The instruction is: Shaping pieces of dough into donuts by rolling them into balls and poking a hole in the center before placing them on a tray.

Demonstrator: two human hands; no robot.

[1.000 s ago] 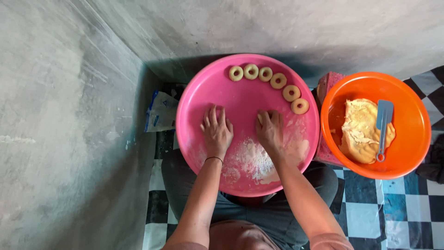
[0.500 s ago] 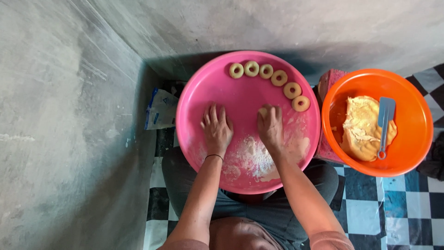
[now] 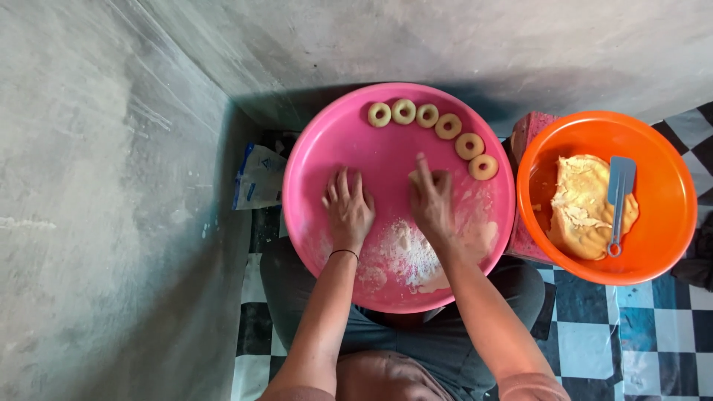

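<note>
A big pink tray (image 3: 327, 148) rests on my lap. My left hand (image 3: 347, 209) lies flat on it, fingers spread, holding nothing. My right hand (image 3: 431, 199) is beside it with fingers curled and one finger raised; a bit of pale dough seems to sit under the fingertips, but I cannot tell if it is gripped. A patch of white flour (image 3: 411, 252) lies just below both hands. Several ring-shaped dough pieces (image 3: 447, 126) curve along the tray's far right rim.
An orange bowl (image 3: 653, 148) at the right holds a lump of yellow dough (image 3: 583, 204) and a blue spatula (image 3: 619, 197). A plastic bag (image 3: 260, 177) lies on the floor left of the tray. Grey concrete walls close in at left and behind; checkered floor (image 3: 594, 341) below.
My right hand has lifted from flat on the tray and curled its fingers, shifting slightly away from me. The left hand has stayed flat in place.
</note>
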